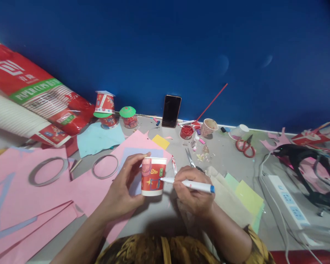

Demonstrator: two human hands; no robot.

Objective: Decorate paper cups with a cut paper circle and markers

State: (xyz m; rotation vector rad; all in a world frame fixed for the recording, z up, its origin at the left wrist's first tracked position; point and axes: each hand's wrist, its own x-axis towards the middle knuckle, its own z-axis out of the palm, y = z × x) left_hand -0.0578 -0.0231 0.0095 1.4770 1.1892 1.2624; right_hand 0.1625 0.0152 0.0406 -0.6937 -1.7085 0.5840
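My left hand (pixel 123 189) is wrapped round a red patterned paper cup (pixel 153 185), held upright in front of me. Between the fingers of my right hand (pixel 194 194) is a white marker (pixel 196 185) with a blue end. Its tip touches, or almost touches, the cup's right side, near some blue lines on the red print. Just behind my right hand lie scissors (pixel 190 157) with silver blades, their handles partly hidden. Pink paper sheets (pixel 92 190) spread under and to the left of my left hand.
At the left are a bag of paper cups (pixel 44 90) and a long cup stack (pixel 22 119). A phone (pixel 171 111) leans against the blue wall. Decorated cups (pixel 105 102), tape rings (pixel 48 171), red-handled scissors (pixel 245 146) and a power strip (pixel 287 201) with cables lie around.
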